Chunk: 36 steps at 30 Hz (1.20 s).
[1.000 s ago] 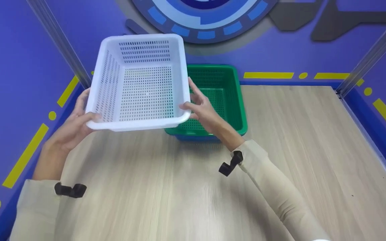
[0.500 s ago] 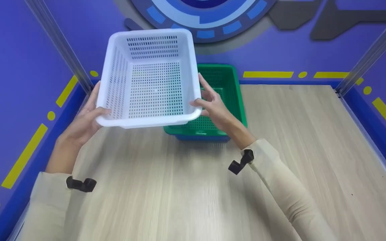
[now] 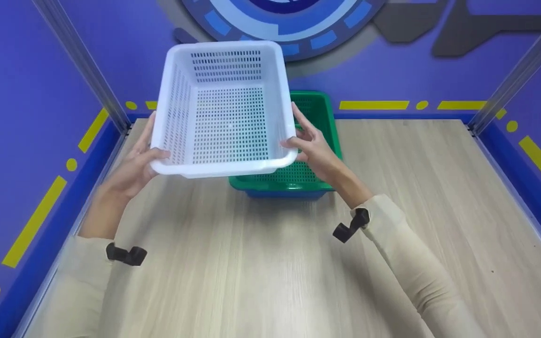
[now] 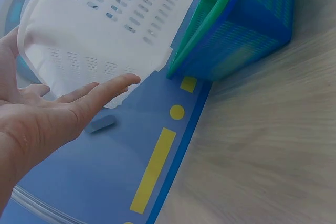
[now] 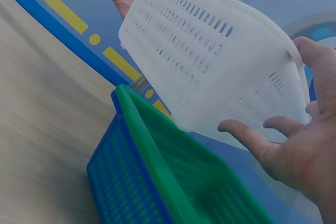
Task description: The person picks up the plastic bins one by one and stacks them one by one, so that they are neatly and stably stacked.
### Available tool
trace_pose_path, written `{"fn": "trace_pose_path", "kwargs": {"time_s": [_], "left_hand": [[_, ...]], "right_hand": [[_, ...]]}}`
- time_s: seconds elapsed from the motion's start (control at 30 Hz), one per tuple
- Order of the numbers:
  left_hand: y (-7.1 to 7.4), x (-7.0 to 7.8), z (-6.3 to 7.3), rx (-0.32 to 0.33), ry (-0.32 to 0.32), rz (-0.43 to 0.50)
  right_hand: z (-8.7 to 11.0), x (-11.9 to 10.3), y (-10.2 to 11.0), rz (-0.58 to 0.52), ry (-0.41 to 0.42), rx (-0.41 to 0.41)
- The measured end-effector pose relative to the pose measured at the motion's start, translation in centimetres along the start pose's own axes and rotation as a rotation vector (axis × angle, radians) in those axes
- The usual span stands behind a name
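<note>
A white perforated plastic basket [image 3: 230,124] is held up in the air, tilted so its inside faces the head camera. My left hand [image 3: 134,166] grips its near left corner, thumb over the rim and fingers along the outside. At the near right corner my right hand [image 3: 317,152] pinches the rim in the same way. Below and behind it a green basket [image 3: 334,136] sits nested in a blue basket [image 3: 289,193] on the table. The white basket overlaps the green one's left part in the head view. Both wrist views show the white basket [image 5: 199,51] above the green rim.
The wood-grain table [image 3: 270,263] runs to a blue back wall [image 3: 374,75] with yellow marks. Blue side walls [image 3: 7,141] stand at left and right, with metal posts [image 3: 87,61] in the corners.
Both hands have carried the white basket to the right, so it covers more of the green basket in the head view. The green and blue baskets have stayed in place.
</note>
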<state>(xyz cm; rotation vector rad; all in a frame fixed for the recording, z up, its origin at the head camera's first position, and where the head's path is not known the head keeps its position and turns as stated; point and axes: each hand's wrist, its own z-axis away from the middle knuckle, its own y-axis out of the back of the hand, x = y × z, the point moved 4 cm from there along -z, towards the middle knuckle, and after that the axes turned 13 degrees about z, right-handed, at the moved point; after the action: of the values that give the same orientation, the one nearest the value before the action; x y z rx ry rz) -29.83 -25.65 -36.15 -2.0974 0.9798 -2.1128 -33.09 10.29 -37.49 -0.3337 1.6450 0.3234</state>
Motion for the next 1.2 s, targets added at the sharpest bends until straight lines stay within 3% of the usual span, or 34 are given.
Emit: {"fn": "trace_pose_path", "kwargs": {"time_s": [0.4, 0.87, 1.2], "left_hand": [[-1.8, -1.0, -1.4, -0.034, -0.002, 0.011], [-3.7, -2.7, -2.9, -0.070, 0.037, -0.023], [-4.8, -3.8, -3.9, -0.052, 0.073, -0.056]], "right_hand": [[1.2, -0.4, 2.7, -0.047, 0.022, -0.005], [3.0, -0.6, 5.7, -0.012, 0.006, -0.002], [4.3, -0.3, 7.7, 0.020, 0.014, -0.013]]}}
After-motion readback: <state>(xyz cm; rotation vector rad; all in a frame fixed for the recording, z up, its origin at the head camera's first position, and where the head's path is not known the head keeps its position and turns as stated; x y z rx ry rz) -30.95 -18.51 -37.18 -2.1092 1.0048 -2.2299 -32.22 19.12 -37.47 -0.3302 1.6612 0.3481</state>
